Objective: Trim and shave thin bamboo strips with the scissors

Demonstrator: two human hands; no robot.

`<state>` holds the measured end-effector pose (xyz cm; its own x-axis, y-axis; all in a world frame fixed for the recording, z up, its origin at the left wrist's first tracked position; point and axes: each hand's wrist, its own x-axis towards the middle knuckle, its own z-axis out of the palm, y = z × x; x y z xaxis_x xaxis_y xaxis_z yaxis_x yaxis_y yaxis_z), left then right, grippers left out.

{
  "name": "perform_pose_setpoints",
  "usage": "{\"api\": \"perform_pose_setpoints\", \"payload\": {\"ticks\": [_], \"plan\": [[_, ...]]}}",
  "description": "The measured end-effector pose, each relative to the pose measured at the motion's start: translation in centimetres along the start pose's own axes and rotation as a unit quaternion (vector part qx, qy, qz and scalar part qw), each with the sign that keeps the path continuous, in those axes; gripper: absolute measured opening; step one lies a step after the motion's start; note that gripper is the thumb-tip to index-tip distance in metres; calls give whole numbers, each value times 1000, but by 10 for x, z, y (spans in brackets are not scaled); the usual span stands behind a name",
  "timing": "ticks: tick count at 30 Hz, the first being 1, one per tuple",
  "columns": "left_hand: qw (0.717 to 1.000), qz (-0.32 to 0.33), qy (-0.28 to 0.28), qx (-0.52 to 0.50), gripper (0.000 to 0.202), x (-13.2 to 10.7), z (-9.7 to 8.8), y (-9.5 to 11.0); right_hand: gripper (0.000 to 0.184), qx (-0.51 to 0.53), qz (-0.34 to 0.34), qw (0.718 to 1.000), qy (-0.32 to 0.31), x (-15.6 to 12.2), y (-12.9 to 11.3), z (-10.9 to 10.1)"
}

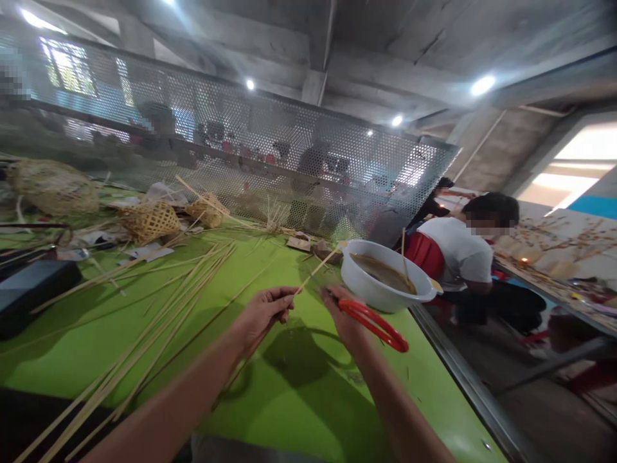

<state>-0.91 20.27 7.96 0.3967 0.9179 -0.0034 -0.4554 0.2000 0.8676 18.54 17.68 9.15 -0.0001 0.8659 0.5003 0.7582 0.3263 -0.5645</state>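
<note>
My left hand (263, 313) is closed in a pinch on a thin bamboo strip (315, 269) that runs up and right toward a white basin. My right hand (348, 316) is closed on red-handled scissors (373, 325), whose handles stick out to the right; the blades are hidden by the hand. Both hands hover over a green table (289, 386), a short way apart from each other. The white basin (385, 276) holds brown liquid and stands just beyond my right hand.
Several long bamboo strips (159, 315) lie across the table's left side. Small woven baskets (149, 220) sit at the back by a perforated metal screen (289, 154). A dark box (33, 286) lies at left. A person in a white shirt (463, 254) sits at right beyond the table edge.
</note>
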Motion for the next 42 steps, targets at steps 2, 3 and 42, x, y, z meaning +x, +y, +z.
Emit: {"api": "perform_pose_setpoints", "payload": {"ticks": [2, 3, 42], "plan": [[1000, 6, 4, -5, 35, 4, -5, -4, 36, -12, -15, 999, -49, -5, -7, 3], [1000, 7, 5, -10, 35, 5, -7, -5, 36, -11, -18, 997, -71, -6, -10, 4], [996, 14, 10, -90, 28, 9, -11, -6, 44, 16, -21, 995, -96, -8, -18, 9]]}}
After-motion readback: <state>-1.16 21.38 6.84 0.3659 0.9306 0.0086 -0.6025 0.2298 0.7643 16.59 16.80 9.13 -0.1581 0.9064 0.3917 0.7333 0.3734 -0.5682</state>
